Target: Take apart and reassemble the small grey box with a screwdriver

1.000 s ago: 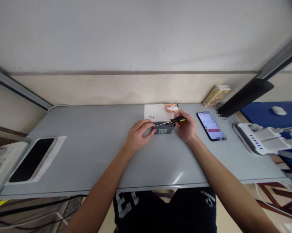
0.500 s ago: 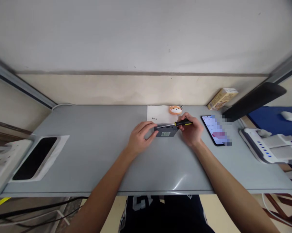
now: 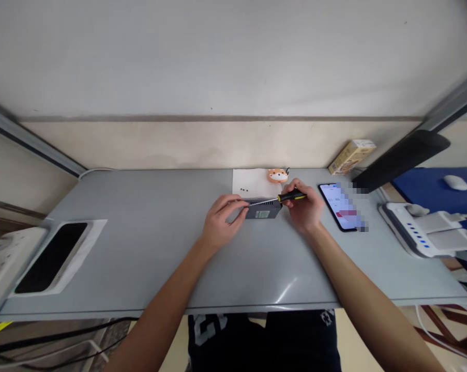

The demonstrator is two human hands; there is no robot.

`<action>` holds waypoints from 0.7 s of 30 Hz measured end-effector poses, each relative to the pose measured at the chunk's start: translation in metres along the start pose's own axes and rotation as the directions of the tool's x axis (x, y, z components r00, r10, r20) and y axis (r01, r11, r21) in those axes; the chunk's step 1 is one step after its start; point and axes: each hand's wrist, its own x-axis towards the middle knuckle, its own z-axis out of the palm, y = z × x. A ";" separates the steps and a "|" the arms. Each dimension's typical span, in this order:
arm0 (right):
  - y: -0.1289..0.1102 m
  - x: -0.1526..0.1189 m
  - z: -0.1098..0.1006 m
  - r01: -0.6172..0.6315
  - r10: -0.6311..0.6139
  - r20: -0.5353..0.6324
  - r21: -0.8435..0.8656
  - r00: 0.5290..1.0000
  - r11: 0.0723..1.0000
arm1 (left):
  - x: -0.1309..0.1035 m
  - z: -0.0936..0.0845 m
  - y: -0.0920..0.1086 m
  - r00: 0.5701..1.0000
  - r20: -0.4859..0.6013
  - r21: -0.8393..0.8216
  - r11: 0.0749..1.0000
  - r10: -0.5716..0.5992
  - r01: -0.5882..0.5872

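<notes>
A small dark grey box [image 3: 271, 211] with a row of vent slots and a pale label stands on the desk between my hands. My left hand [image 3: 222, 221] closes its thumb and fingers on the box's left end. In my right hand [image 3: 306, 211] is a black-and-yellow screwdriver [image 3: 293, 196], held by the handle. Its shaft lies across the top of the box, pointing left, with the tip beside my left fingertips. Exactly what the tip touches is too small to make out. Behind the box, several tiny dark screws [image 3: 244, 189] lie on white paper [image 3: 252, 177].
An orange animal-faced case [image 3: 278, 176] sits on the paper's right side. A lit phone [image 3: 340, 209] lies right of my hand, near a carton [image 3: 351, 156], a black upright object [image 3: 407, 157] and a power strip [image 3: 402, 227]. Another phone [image 3: 53, 256] lies far left.
The view has shifted slightly, so the desk things appear a little further left. Both hands keep their hold; the screwdriver stays across the box at almost the same angle.
</notes>
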 end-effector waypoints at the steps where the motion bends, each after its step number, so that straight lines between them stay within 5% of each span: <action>1: 0.000 0.000 0.000 0.004 -0.004 0.000 -0.008 1.000 1.000 | 0.000 0.000 0.001 1.000 -0.007 -0.001 1.000 -0.010 0.010; 21: 0.001 0.002 -0.003 0.037 -0.037 -0.003 -0.043 0.999 0.998 | 0.001 0.001 0.003 0.999 0.011 -0.002 0.999 -0.053 0.054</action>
